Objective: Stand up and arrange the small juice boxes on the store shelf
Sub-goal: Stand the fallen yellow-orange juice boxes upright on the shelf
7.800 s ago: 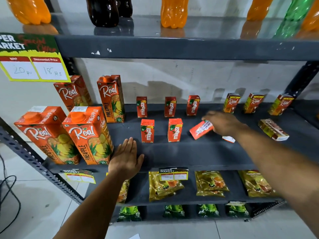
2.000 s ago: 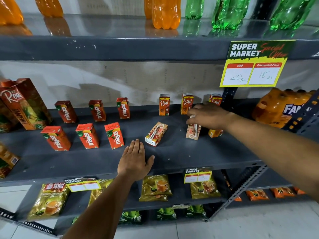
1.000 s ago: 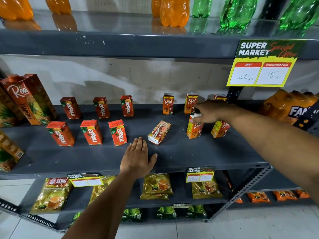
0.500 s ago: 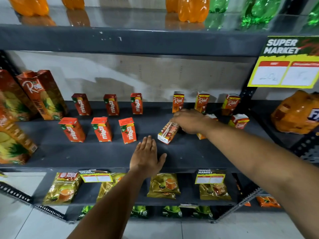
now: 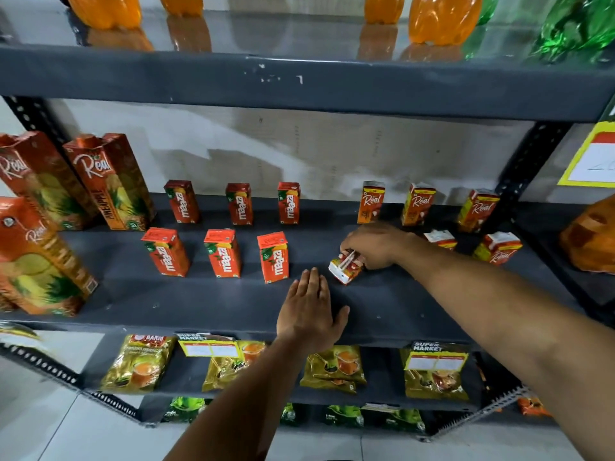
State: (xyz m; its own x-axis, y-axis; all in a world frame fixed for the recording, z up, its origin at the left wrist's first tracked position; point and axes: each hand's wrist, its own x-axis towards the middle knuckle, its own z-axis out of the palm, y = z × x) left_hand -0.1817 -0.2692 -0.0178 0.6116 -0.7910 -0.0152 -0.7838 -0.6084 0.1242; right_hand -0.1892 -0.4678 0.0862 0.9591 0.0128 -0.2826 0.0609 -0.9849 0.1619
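On the dark grey middle shelf point(image 5: 206, 301) several small red Maaza boxes point(image 5: 222, 257) stand upright in two rows. To their right, three small Real boxes point(image 5: 370, 202) stand along the back, and two more point(image 5: 498, 247) stand in front of them at the far right. One small Real box point(image 5: 344, 271) lies tipped on its side, straw face up. My right hand point(image 5: 376, 246) is closed on its far end. My left hand point(image 5: 311, 311) rests flat on the shelf's front part, fingers spread, holding nothing.
Tall Real pineapple cartons point(image 5: 111, 183) stand at the shelf's left end. Orange and green soda bottles point(image 5: 439, 18) line the shelf above. Gold snack packets point(image 5: 139, 364) and price tags point(image 5: 209, 347) fill the shelf below. An orange multipack point(image 5: 590, 241) sits at the far right.
My right hand left the two front Real boxes standing at the right and moved left onto the tipped box, now gripping it. My left hand stayed flat. The view shifted left.
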